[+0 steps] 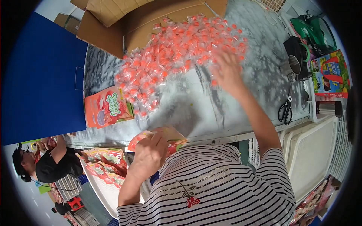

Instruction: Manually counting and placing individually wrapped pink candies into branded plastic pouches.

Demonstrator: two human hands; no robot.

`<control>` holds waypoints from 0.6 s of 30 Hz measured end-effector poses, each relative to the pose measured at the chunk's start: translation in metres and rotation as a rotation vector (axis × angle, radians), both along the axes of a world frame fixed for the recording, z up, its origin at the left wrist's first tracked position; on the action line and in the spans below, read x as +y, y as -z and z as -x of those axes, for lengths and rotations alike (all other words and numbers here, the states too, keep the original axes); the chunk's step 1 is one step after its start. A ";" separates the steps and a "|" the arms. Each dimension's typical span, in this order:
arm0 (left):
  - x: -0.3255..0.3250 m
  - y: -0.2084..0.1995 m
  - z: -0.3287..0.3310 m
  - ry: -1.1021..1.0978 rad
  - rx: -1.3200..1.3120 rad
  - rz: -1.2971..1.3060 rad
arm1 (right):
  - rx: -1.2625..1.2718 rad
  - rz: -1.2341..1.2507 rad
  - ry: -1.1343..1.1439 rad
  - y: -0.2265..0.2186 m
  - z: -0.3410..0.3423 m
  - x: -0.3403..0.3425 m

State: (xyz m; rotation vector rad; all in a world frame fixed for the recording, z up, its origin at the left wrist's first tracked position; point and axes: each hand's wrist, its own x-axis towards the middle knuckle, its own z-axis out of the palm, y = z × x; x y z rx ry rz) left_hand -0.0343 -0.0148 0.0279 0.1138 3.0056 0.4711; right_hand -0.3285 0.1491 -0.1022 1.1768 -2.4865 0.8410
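Note:
A wide heap of wrapped red candies (171, 49) spreads over the marbled table. My right hand (228, 69) is at the heap's right edge, over a few of the candies; motion smears its fingers, so whether it grips any is unclear. Close to my body, at the table's front edge, my left hand (151, 150) is closed on the top of a red printed pouch (174, 138). How full that pouch is cannot be seen. A stack of similar flat pouches (107, 107) lies on the table, left of the heap.
An open cardboard box (143, 28) stands behind the heap. A blue panel (41, 79) rises at left. More pouches lie in a white tray (100, 188) at lower left. Black-handled scissors (286, 111) and a metal cup (292, 66) are at right. Another person (52, 165) sits at far left.

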 end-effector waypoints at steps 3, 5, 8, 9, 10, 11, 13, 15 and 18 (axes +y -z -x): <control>0.000 0.003 -0.002 -0.065 0.118 -0.056 | 0.018 -0.105 0.067 0.014 0.003 0.002; -0.001 0.006 -0.012 -0.207 0.114 -0.077 | -0.082 -0.300 0.014 0.008 -0.024 -0.005; -0.005 0.005 -0.018 -0.253 0.144 -0.079 | -0.339 0.079 -0.231 0.027 -0.051 -0.009; -0.005 0.004 -0.019 -0.287 0.127 -0.098 | -0.432 0.272 -0.202 0.023 -0.056 -0.013; -0.006 0.003 -0.023 -0.300 0.119 -0.095 | -0.442 0.271 -0.214 0.015 -0.057 -0.012; -0.007 0.002 -0.026 -0.314 0.139 -0.102 | -0.636 0.401 -0.148 0.007 -0.056 -0.007; -0.009 0.000 -0.031 -0.367 0.139 -0.131 | -0.813 0.552 -0.064 0.008 -0.047 0.012; -0.012 0.000 -0.038 -0.411 0.116 -0.152 | -0.810 0.566 -0.062 0.009 -0.041 0.028; -0.015 -0.003 -0.047 -0.486 0.093 -0.176 | -0.848 0.554 -0.036 -0.001 -0.049 0.043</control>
